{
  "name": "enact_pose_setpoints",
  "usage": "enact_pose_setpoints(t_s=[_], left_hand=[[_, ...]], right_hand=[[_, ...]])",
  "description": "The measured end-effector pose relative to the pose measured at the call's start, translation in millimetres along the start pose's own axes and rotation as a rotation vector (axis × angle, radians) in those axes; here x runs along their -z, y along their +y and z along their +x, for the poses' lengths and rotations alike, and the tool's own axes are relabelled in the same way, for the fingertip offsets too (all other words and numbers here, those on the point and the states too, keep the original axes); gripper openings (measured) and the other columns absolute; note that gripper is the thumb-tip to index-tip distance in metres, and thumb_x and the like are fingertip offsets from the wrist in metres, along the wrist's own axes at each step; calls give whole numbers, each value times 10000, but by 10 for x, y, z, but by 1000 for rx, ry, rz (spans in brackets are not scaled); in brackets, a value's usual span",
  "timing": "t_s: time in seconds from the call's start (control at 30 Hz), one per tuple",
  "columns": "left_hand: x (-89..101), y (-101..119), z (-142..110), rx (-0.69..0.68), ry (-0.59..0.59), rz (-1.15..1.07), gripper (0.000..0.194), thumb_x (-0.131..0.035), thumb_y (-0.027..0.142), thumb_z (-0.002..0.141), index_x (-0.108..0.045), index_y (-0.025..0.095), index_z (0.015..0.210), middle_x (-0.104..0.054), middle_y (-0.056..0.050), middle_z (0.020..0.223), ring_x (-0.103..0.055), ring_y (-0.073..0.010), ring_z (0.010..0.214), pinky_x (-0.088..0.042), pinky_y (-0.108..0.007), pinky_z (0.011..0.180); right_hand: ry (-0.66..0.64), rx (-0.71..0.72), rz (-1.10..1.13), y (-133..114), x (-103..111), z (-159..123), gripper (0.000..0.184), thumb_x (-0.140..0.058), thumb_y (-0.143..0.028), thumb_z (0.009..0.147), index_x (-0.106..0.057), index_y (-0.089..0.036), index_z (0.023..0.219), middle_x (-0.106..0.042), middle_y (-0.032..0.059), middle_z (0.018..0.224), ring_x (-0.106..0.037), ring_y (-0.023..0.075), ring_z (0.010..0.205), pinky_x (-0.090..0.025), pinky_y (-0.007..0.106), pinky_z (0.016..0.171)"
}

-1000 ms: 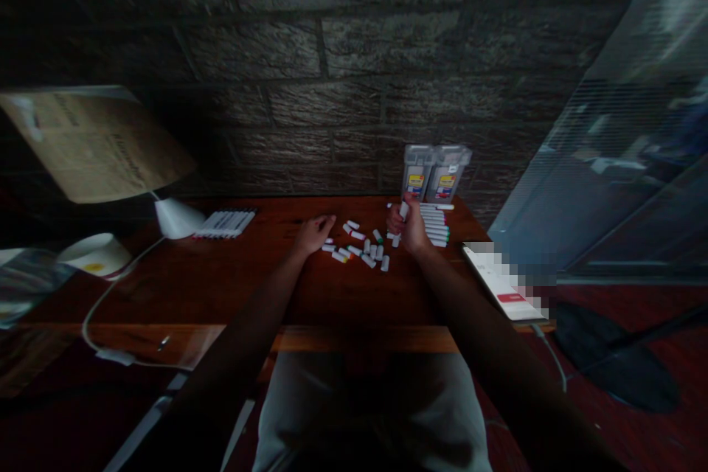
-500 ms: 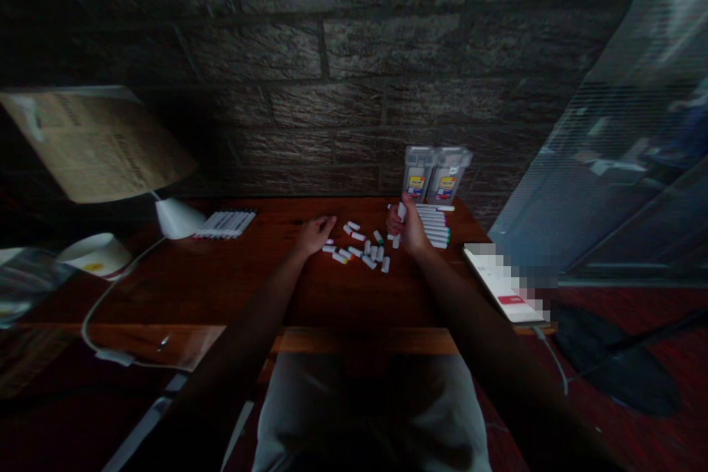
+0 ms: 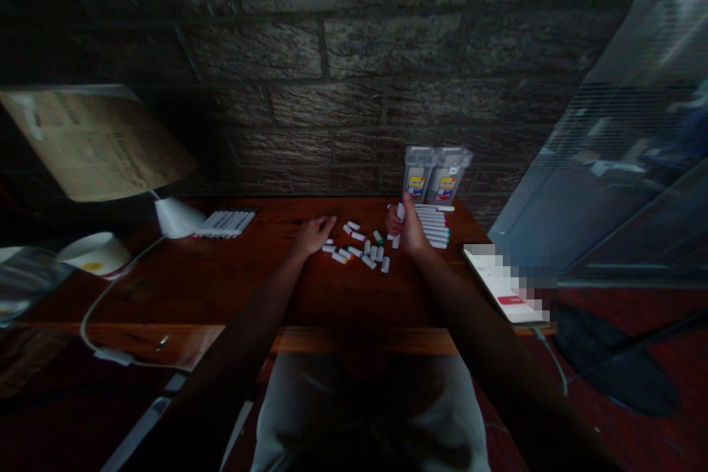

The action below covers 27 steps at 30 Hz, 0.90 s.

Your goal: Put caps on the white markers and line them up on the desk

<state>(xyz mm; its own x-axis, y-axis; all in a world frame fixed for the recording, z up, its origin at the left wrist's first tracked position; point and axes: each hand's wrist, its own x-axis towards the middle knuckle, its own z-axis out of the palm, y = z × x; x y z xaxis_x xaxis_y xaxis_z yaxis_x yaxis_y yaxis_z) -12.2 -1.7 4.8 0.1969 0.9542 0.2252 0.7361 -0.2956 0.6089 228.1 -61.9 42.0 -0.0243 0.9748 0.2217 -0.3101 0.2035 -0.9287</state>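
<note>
My right hand point(image 3: 412, 228) is closed around a small white marker cap point(image 3: 400, 212), its thumb pointing up. Just behind that hand lies a row of white markers point(image 3: 434, 226) with coloured ends, partly covered by the fingers. My left hand point(image 3: 314, 234) rests on the wooden table with its fingers stretched out and loosely together, and it seems to hold nothing. Between the two hands several loose white marker caps point(image 3: 369, 261) are scattered, some with yellow, red, green or orange ends.
Two clear plastic cases point(image 3: 444, 175) stand against the brick wall. More markers point(image 3: 226, 223) lie in a row at the left, beside a lamp point(image 3: 177, 217) with a paper shade. A white paper cup point(image 3: 96, 254) and a cord are farther left. A white box-like item point(image 3: 506, 284) sits at the right edge.
The white cap in my right hand has shifted slightly down and left as the thumb and fingers moved. My left hand stays in place.
</note>
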Motion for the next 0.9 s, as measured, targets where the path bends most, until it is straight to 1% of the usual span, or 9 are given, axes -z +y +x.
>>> enact_pose_setpoints(t_s=[0.13,0.3,0.43,0.67,0.8,0.9], left_hand=[[-11,-20,12,6,-6,-1,424,-436,471,993,-727,206,1151,-731,-72,1190,-662,-236,1140,-481,-283,988],[-24,-53,31,-14,-7,2,430,-430,473,994,-722,209,1165,-728,-61,1200,-655,-222,1153,-476,-274,1004],[-22,-55,30,-21,-11,-4,427,-428,462,997,-720,204,1170,-719,-71,1220,-651,-225,1162,-470,-277,1010],[-22,-51,27,-20,-7,-13,432,-435,479,991,-721,204,1162,-729,-69,1193,-661,-222,1139,-474,-269,995],[-19,-45,21,-18,-3,-13,436,-434,488,990,-729,202,1135,-739,-71,1165,-670,-228,1117,-483,-273,978],[-19,-43,22,-14,5,-2,425,-439,481,989,-733,207,1127,-734,-71,1180,-662,-233,1135,-479,-272,984]], right_hand=[[7,2,-11,7,3,6,691,-444,-880,755,-294,-243,533,-228,-71,452,-208,81,384,-186,264,379],[11,0,2,-10,13,13,670,-424,-845,789,-266,-249,527,-200,-72,433,-187,86,376,-173,271,379],[4,1,6,-12,20,14,663,-421,-839,791,-279,-252,517,-204,-69,428,-190,88,374,-172,274,379],[10,-10,-20,15,13,12,699,-425,-888,760,-313,-241,519,-224,-67,431,-229,85,374,-208,261,369],[8,14,15,12,15,13,689,-438,-864,780,-306,-240,518,-230,-66,425,-219,82,370,-194,257,365],[-1,21,40,-2,20,15,681,-435,-847,795,-295,-243,511,-211,-68,417,-201,84,366,-177,260,366]])
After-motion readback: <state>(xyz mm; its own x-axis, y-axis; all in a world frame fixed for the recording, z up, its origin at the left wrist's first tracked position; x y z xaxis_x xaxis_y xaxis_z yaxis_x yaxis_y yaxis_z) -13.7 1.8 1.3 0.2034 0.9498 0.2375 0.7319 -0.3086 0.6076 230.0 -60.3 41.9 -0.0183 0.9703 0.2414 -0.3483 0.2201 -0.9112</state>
